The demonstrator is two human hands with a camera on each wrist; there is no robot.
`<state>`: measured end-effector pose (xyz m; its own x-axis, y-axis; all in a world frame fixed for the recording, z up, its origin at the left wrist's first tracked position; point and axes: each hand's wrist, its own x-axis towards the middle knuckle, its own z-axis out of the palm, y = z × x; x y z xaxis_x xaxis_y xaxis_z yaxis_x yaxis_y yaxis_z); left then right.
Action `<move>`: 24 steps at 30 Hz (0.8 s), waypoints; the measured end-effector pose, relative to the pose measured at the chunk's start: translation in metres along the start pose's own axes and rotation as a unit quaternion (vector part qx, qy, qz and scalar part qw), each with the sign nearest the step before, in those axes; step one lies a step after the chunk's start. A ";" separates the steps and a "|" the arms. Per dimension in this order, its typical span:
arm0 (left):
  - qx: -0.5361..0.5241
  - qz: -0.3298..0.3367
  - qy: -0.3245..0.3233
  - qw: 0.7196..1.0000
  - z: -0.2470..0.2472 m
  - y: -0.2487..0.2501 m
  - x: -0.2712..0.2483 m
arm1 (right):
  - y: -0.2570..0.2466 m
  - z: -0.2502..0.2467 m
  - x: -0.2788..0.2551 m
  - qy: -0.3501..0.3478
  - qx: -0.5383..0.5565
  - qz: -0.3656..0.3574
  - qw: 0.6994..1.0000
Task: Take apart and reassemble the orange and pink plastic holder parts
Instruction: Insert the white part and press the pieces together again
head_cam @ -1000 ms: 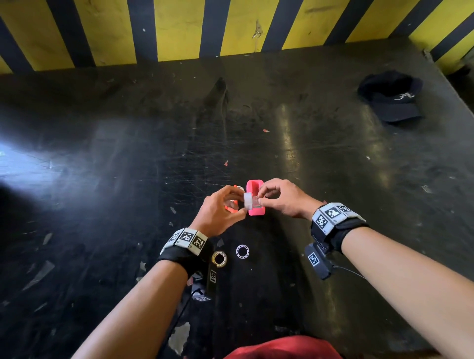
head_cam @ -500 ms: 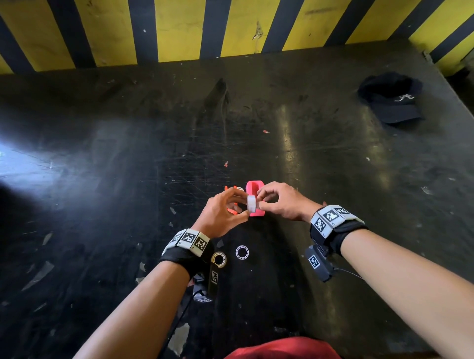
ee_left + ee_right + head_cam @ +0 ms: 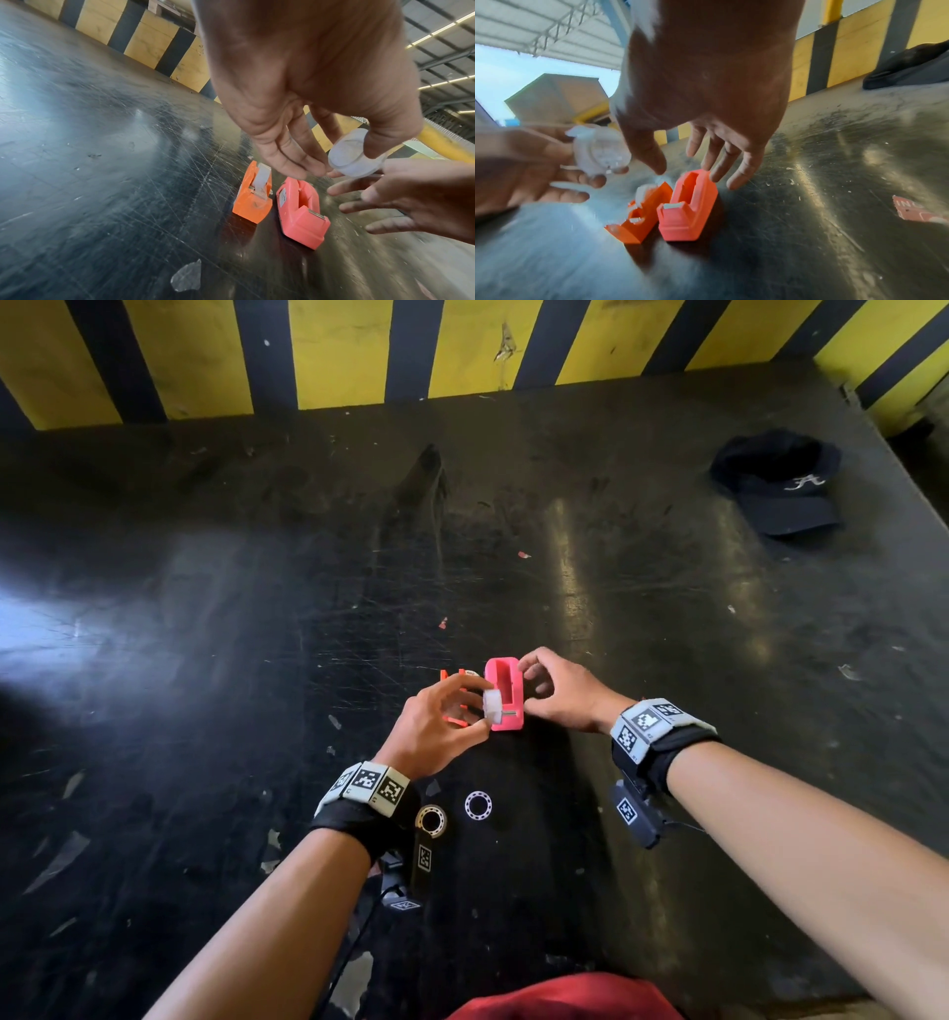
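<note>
The pink holder (image 3: 506, 693) stands on the black table, its slot empty. Beside it on the left is the orange holder (image 3: 454, 677), half hidden by my left hand (image 3: 462, 711) in the head view. In the left wrist view the orange holder (image 3: 253, 194) still has a white roll in it, next to the pink holder (image 3: 300, 211). My left hand pinches a white spool (image 3: 492, 704) between thumb and fingers, just above the pink holder's left side. My right hand (image 3: 534, 675) is spread loosely, its fingertips (image 3: 714, 176) by the far end of the pink holder (image 3: 690, 207), gripping nothing.
Two small bearing rings (image 3: 431, 819) (image 3: 478, 805) lie on the table near my left wrist. A dark cap (image 3: 780, 485) sits at the far right. A yellow-and-black striped wall (image 3: 334, 351) bounds the back. Paper scraps dot the scratched surface.
Both hands were pinching the white spool at the pink holder. My right hand has let go and spread out to the right, and my left hand now holds the spool alone.
</note>
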<state>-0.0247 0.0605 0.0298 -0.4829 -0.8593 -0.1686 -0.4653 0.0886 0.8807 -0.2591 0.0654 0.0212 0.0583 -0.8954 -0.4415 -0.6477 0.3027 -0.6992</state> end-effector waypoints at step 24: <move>0.165 0.042 0.023 0.985 -0.010 -0.005 0.042 | 0.002 0.021 0.016 0.047 -0.140 -0.151 0.977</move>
<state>-0.0353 0.0195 0.0230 -0.4985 -0.8637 -0.0741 -0.6445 0.3121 0.6980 -0.2440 0.0583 0.0009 0.2171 -0.9601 -0.1761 -0.7951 -0.0693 -0.6025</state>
